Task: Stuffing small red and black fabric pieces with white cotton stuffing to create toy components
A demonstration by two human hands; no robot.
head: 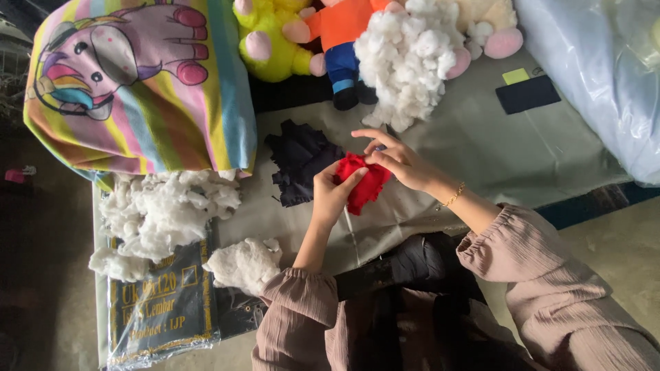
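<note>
Head view, both hands [364, 175] pinching red fabric [364, 182]

Striped cushion [148, 82] with a cartoon unicorn print lies at upper left, pastel bands of pink, yellow and blue. Below it, a loose heap of white stuffing [161, 209] spills over a dark plastic-wrapped packet [165, 309] with gold edging. A smaller white clump [240, 264] sits just beside that packet. At top centre: yellow plush toy [271, 38], touching an orange-and-blue plush figure [344, 41]. A second mound of white fibre [409, 58] rests against the figure. Pile of dark navy fabric pieces [299, 161] on the grey work cloth [495, 148]. Clear plastic sheeting [598, 75] bulges at upper right.
</note>
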